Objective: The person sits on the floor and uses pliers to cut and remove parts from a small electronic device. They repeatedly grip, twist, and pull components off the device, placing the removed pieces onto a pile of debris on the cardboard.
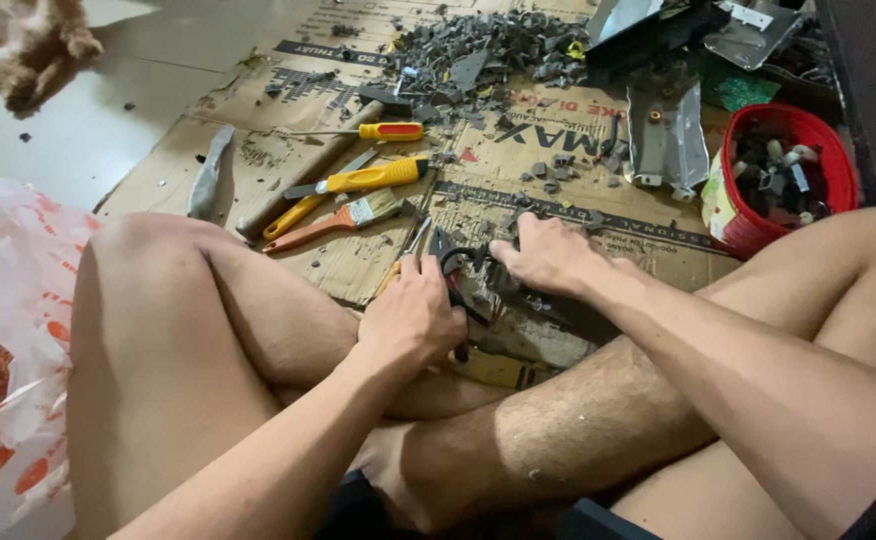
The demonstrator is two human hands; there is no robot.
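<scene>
Pliers [450, 262] upright, nose pointing away, left hand [413, 315] clamped on handles, right hand [548, 255] pressing dark part [518, 290].

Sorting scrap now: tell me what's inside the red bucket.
The red bucket holds a jumble of small dark and pale parts. Anything beneath that top layer is covered.

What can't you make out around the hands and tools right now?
Head view only:
- Dark part under the right hand: mostly covered by the hand; its shape is unclear.
- Pliers in the left hand: handles hidden by the hand; whether the tip grips anything cannot be told.
- Red bucket: contents too small to identify.
- Metal sheets: cut off by the top edge.
</scene>
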